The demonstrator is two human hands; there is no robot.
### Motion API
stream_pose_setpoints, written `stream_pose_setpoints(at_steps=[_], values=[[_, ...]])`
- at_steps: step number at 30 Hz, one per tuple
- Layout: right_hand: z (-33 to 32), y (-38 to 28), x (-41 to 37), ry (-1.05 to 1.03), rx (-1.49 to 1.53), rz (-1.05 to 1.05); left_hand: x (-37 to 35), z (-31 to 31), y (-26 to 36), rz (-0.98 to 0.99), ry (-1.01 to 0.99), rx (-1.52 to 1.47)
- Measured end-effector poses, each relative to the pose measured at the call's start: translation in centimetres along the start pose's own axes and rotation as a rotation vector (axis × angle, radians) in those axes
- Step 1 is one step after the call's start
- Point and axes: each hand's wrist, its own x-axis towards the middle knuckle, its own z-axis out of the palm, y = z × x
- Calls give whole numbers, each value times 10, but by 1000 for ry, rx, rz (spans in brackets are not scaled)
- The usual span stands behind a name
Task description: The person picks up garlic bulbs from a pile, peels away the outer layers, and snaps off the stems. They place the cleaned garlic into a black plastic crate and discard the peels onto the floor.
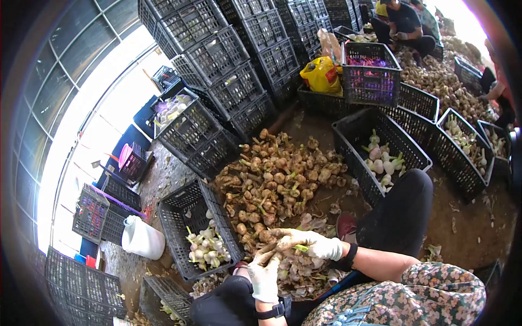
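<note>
Both hands wear soiled white gloves and meet over the lap, in front of a heap of brown garlic bulbs [283, 176]. My left hand [265, 274], at the lower centre, has its fingers raised and bent against the other hand. Closed fingers show on my right hand [310, 243], which comes in from the right; a short green stem [300, 248] sticks out at its fingers, and the bulb is hidden. Loose papery peelings [304, 271] lie below the hands. Cleaned white garlic fills part of a black crate [187, 261] on the left and of another crate [348, 136] on the right.
Tall stacks of black crates [217, 60] rise behind the heap. A white jug [142, 238] stands at the left. A yellow bag [321, 75] rests by a crate at the back. People [405, 27] sit near more garlic at the upper right.
</note>
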Motion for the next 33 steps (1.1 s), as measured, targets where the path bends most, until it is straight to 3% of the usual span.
stream_pose_setpoints(at_steps=[3,5,8,10,12,13,14,15,16,17,18,19,20,22,23,25,28,30,33], values=[[-2,3,-2,2,-205,-5,3,4,-5,230,41,155],[1,7,-5,57,18,20,10,5,-14,287,79,261],[9,-3,-5,146,24,69,16,9,-27,340,119,377],[17,-17,3,189,-10,70,13,20,-24,184,57,50],[22,-6,5,257,465,153,25,22,-58,286,60,162],[21,-4,4,283,675,113,29,22,-69,43,113,-49],[17,1,5,285,669,112,32,20,-78,-198,162,-261],[11,8,5,310,556,136,33,10,-81,-369,88,-348],[9,8,7,332,444,158,23,20,-59,-368,90,-353],[11,8,4,292,182,174,9,32,-36,-401,59,-638],[9,1,8,170,96,601,1,37,-20,-427,30,-922],[11,31,4,178,-45,445,23,10,-83,-463,-82,-979],[12,62,0,184,-184,285,40,-9,-128,-357,-223,-1034],[20,51,6,352,78,416,44,-24,-70,-145,198,-1072],[14,55,7,405,253,431,44,-30,-63,-145,204,-1073],[11,46,11,545,520,494,40,-38,-57,-75,36,-865],[21,41,14,406,673,432,46,-44,-35,75,-204,-549],[32,53,8,421,794,459,19,2,-40,242,-78,44],[43,39,0,349,880,552,8,15,-59,101,-44,-70]])
